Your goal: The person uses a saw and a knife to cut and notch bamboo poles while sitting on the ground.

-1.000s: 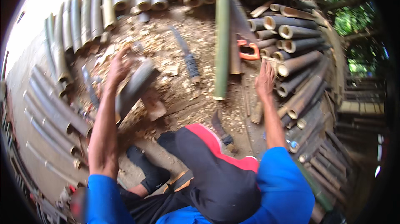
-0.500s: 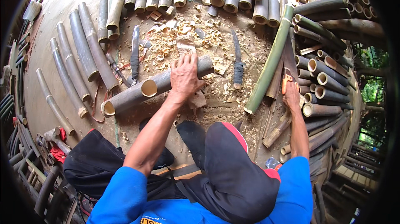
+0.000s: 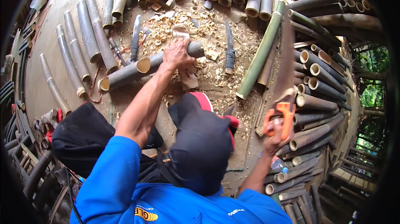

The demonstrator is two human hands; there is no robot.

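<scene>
My left hand grips a dark bamboo tube near its far right end, fingers wrapped over the top. The tube lies slanted across a wooden block, with an open-mouthed cut in its upper side and a pale open end at the left. In my right hand is a handsaw, held by its orange handle. Its brown blade points away from me, raised beside the green bamboo pole, and is blurred by motion. The saw is apart from the dark tube.
Pale wood chips cover the floor ahead. Two long knives lie there, a left one and a right one. Cut bamboo tubes stand in rows at the back and left; a bamboo stack and a plastic bottle are at the right.
My right hand has lifted the saw from beside the green pole and drawn it nearer to me. My left hand keeps its hold on the bamboo tube. My knee has shifted left.
</scene>
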